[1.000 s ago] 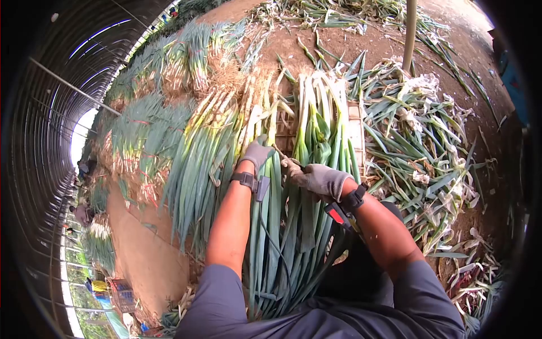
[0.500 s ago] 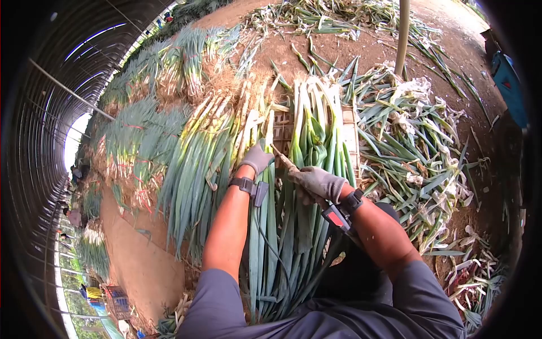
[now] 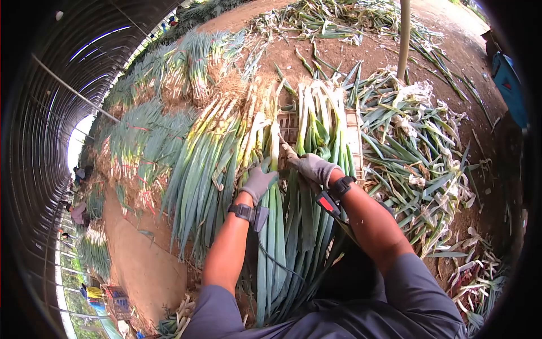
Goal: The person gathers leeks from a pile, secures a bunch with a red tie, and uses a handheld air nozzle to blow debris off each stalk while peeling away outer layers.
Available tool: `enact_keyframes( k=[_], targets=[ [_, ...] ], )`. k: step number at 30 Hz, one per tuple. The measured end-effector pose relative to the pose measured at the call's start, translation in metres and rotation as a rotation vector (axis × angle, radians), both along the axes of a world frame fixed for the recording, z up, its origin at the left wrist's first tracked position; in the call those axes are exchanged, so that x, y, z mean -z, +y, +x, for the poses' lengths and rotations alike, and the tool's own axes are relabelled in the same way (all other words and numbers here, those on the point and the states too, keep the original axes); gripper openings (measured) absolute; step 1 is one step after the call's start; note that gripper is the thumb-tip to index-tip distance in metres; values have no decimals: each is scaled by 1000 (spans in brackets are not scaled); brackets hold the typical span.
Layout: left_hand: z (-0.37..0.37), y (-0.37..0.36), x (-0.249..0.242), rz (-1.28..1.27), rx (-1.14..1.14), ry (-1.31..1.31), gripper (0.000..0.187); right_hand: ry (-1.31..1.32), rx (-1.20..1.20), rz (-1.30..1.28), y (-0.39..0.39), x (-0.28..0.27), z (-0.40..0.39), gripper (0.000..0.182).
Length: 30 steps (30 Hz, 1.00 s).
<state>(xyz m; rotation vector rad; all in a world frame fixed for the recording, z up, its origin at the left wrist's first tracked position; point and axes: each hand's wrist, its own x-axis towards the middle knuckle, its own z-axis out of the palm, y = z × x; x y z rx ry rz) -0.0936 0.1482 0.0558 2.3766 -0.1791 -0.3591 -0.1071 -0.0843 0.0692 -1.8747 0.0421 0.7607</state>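
My left hand (image 3: 259,182), in a grey glove, is closed around the green part of a long green onion (image 3: 275,151). The onion's white end points away from me, and its leaves hang down toward my lap. My right hand (image 3: 314,168), also gloved, is closed on a slim, pointed, tan-brown tool (image 3: 288,149) whose handle is hidden in the grip. Its tip is close to the right side of the white stalk; contact cannot be made out. Beyond my right hand, several cleaned green onions (image 3: 320,113) lie across a pale plastic crate (image 3: 354,141).
Unpeeled green onions with roots (image 3: 197,152) lie left of my hands, with tied bundles (image 3: 132,135) farther left. Stripped leaves (image 3: 406,135) are heaped on the right. A pole (image 3: 404,39) stands beyond that heap. A dark cable (image 3: 276,257) runs down from my left wrist.
My left hand has slid toward me along the green onion, leaving more of its pale stalk visible. My right hand, with the tool, has moved slightly away from me. The view has shifted a little.
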Motion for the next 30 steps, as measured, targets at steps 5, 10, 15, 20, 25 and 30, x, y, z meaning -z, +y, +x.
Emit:
enact_keyframes(
  k=[5,10,15,20,25,30],
  targets=[
    [-29,7,9,-132,2,-23,69,-57,73,-2,9,-6,-1,71],
    [-62,3,-3,-267,-108,114,58,-53,156,23,23,12,10,71],
    [-75,23,26,-303,-84,111,56,-199,75,56,20,-16,-3,73],
    [-91,21,15,-336,-116,102,56,-123,2,-20,20,-19,-10,72],
    [-79,26,19,-269,-69,160,57,-80,35,11,20,-11,-13,73],
    [-90,13,-8,-271,-85,50,56,-110,38,71,8,-18,-22,72]
  ],
)
